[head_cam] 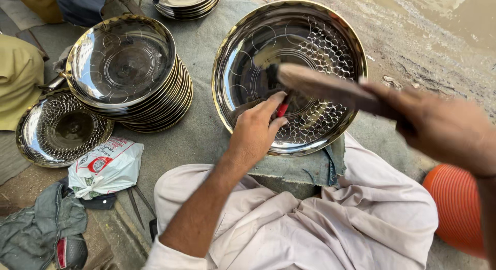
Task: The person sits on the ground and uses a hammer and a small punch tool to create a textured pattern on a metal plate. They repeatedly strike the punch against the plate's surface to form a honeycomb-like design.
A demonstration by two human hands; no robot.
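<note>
A shiny round metal plate (pixel 310 37) with a gold rim and a dimpled pattern over its right part rests on a folded cloth pad in front of me. My left hand (pixel 256 128) lies on the plate's near rim and pinches a small red-handled punch (pixel 282 110) upright against the metal. My right hand (pixel 439 125) grips the handle of a hammer (pixel 320 84), blurred, with its head raised above the punch.
A tall stack of plain metal plates (pixel 124 63) stands at the left. A single dimpled plate (pixel 59 128) lies beside it, and another stack (pixel 186 1) sits at the top. A white plastic bag (pixel 106 167), grey rags and an orange ribbed object (pixel 454 208) surround my lap.
</note>
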